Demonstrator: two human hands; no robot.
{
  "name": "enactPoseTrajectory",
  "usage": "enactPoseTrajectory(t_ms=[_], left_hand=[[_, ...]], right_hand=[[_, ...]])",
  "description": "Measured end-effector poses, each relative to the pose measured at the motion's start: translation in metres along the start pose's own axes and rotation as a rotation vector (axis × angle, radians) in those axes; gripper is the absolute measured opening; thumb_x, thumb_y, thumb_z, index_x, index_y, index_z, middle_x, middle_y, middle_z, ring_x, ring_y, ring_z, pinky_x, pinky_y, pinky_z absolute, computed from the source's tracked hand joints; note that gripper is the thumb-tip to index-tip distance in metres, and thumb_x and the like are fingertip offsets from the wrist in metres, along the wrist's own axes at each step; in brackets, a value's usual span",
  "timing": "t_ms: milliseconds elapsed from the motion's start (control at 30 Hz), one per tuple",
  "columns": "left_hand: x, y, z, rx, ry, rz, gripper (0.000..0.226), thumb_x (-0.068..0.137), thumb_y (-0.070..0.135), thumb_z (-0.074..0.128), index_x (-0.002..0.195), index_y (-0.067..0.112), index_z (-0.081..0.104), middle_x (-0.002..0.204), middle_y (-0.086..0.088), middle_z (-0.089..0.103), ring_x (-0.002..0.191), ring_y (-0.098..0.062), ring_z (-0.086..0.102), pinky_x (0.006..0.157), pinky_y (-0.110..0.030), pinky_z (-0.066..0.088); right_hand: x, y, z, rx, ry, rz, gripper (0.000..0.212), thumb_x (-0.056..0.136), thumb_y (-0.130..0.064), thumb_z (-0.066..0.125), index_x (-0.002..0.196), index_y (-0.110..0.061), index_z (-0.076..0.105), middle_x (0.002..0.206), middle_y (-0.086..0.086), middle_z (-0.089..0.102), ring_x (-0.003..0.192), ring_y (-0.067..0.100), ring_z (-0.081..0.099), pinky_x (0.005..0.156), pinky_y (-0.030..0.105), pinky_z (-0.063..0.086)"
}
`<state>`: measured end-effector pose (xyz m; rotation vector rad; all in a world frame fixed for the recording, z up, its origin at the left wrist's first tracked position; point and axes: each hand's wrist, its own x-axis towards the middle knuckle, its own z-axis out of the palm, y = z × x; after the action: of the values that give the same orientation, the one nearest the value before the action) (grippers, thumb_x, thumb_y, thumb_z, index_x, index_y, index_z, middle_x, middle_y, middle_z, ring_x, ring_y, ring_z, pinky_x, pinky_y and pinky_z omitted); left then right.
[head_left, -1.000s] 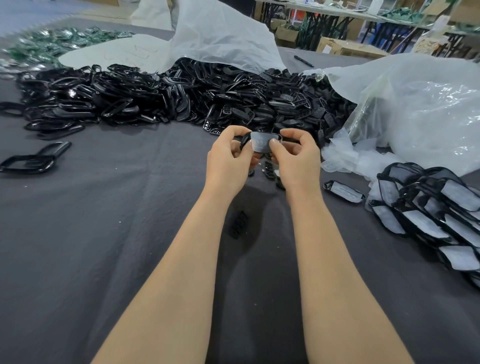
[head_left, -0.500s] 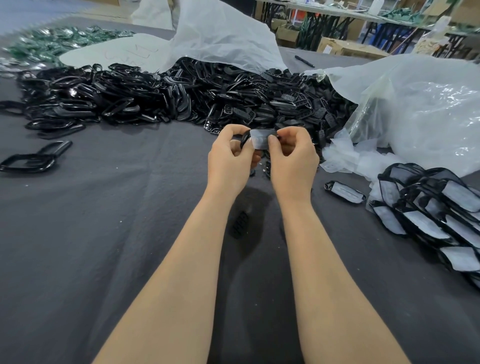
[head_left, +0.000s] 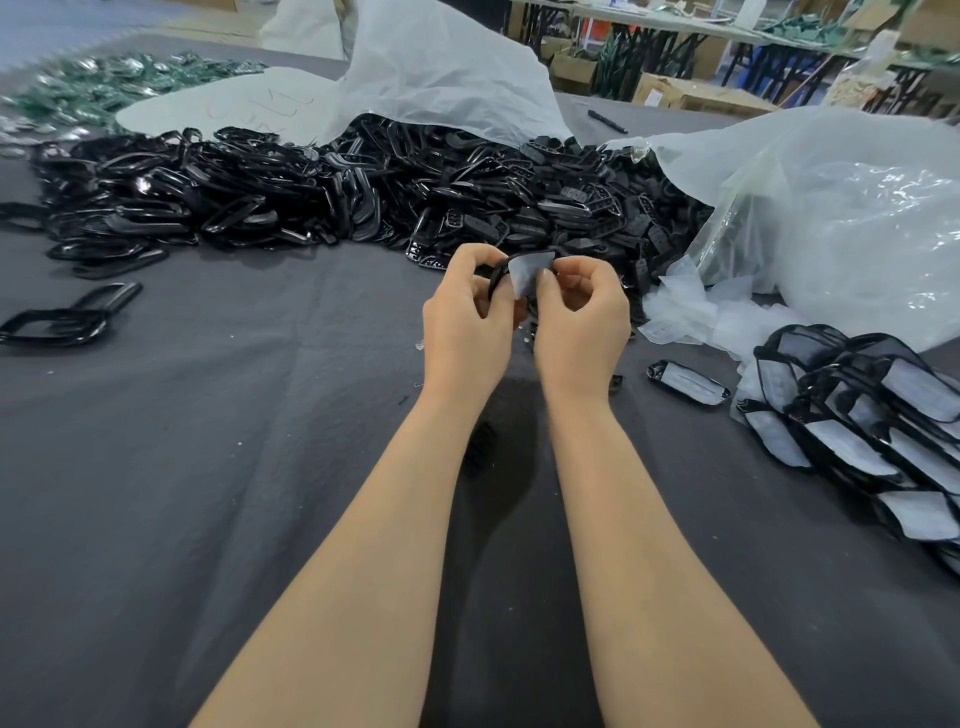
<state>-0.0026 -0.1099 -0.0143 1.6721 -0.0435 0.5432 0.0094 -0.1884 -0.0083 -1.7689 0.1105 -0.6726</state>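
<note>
Above the dark cloth table both my hands hold one small black plastic frame with a pale grey film piece on it. My left hand grips the frame's left end with curled fingers. My right hand pinches the film's lower edge between thumb and forefinger. Behind the hands lies a long heap of black plastic frames. A stack of frames with film fitted lies at the right, and one finished frame lies alone beside it.
A clear plastic bag and loose film pieces sit at the right. A white bag drapes over the heap's back. Two black frames lie at the left edge. Green parts lie far left; a pen lies behind.
My hands have drawn closer together and the frame has tilted, its left end lower. My right thumb has slid left along the film.
</note>
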Motion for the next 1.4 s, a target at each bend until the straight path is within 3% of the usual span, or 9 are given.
enactPoseTrajectory(t_ms=[167,267,367,467,567,733,1067,1200,1400], left_hand=[[0.002,-0.002,0.001,-0.04,-0.021,-0.031,0.015,0.096,0.006,0.053,0.102,0.02,0.053,0.076,0.004,0.065,0.064,0.003,0.063,0.064,-0.013,0.052],[0.003,-0.003,0.0,-0.087,-0.06,-0.062,0.018,0.095,0.005,0.054,0.098,0.023,0.053,0.074,0.003,0.066,0.064,-0.001,0.064,0.066,-0.019,0.054],[0.006,-0.005,-0.002,-0.118,-0.073,-0.102,0.024,0.095,0.007,0.055,0.092,0.03,0.054,0.071,0.005,0.067,0.062,-0.003,0.064,0.067,-0.026,0.056],[0.007,-0.007,-0.006,-0.128,-0.086,-0.136,0.026,0.095,0.008,0.055,0.091,0.033,0.055,0.068,0.005,0.066,0.06,-0.001,0.062,0.065,-0.022,0.055],[0.008,-0.007,-0.006,-0.135,-0.081,-0.166,0.023,0.096,0.009,0.053,0.095,0.032,0.056,0.07,0.002,0.066,0.06,0.0,0.062,0.065,-0.018,0.054],[0.007,-0.005,-0.003,-0.125,-0.048,-0.161,0.013,0.101,0.024,0.047,0.097,0.032,0.057,0.079,0.002,0.069,0.062,0.0,0.065,0.065,-0.02,0.056],[0.008,-0.006,-0.007,-0.085,-0.087,-0.17,0.029,0.095,0.01,0.056,0.093,0.038,0.053,0.08,0.005,0.069,0.061,0.003,0.063,0.07,-0.021,0.056],[0.007,-0.005,-0.007,-0.083,-0.098,-0.184,0.026,0.094,0.011,0.056,0.093,0.037,0.054,0.079,0.003,0.07,0.063,0.001,0.064,0.069,-0.024,0.057],[0.007,-0.003,-0.008,-0.082,-0.12,-0.199,0.026,0.093,0.011,0.056,0.091,0.037,0.055,0.073,0.003,0.068,0.061,-0.003,0.062,0.069,-0.029,0.056]], right_hand=[[0.0,0.0,-0.001,0.054,0.011,0.001,0.002,0.089,-0.01,0.062,0.089,-0.012,0.063,0.08,-0.009,0.061,0.073,0.001,0.055,0.071,0.013,0.046],[0.006,0.002,-0.004,0.097,0.007,0.054,0.01,0.087,-0.01,0.064,0.086,-0.016,0.056,0.075,-0.011,0.057,0.069,0.001,0.054,0.072,0.018,0.048],[0.015,0.006,-0.009,0.331,-0.093,0.267,0.019,0.087,-0.006,0.065,0.098,-0.014,0.052,0.079,-0.003,0.059,0.064,0.002,0.059,0.068,0.021,0.053],[0.022,0.01,-0.013,0.392,-0.259,0.368,0.009,0.091,-0.006,0.061,0.098,-0.01,0.059,0.08,0.001,0.062,0.065,0.006,0.06,0.064,0.019,0.05],[0.022,0.013,-0.014,0.348,-0.292,0.334,0.009,0.091,-0.007,0.06,0.085,-0.013,0.063,0.076,0.002,0.064,0.065,0.008,0.06,0.065,0.02,0.05],[0.021,0.014,-0.01,0.238,-0.217,0.278,0.008,0.091,-0.011,0.061,0.084,-0.016,0.061,0.081,0.002,0.065,0.068,0.008,0.063,0.071,0.024,0.055],[0.018,0.012,-0.012,0.312,-0.271,0.309,0.006,0.09,-0.013,0.063,0.095,-0.011,0.064,0.08,0.001,0.068,0.066,0.009,0.064,0.064,0.021,0.054],[0.017,0.01,-0.012,0.35,-0.306,0.306,0.007,0.09,-0.008,0.062,0.085,-0.013,0.065,0.083,0.004,0.068,0.077,0.015,0.064,0.069,0.024,0.054],[0.018,0.009,-0.013,0.416,-0.304,0.361,0.011,0.089,-0.006,0.06,0.082,-0.013,0.064,0.083,0.006,0.065,0.076,0.017,0.061,0.067,0.024,0.052]])
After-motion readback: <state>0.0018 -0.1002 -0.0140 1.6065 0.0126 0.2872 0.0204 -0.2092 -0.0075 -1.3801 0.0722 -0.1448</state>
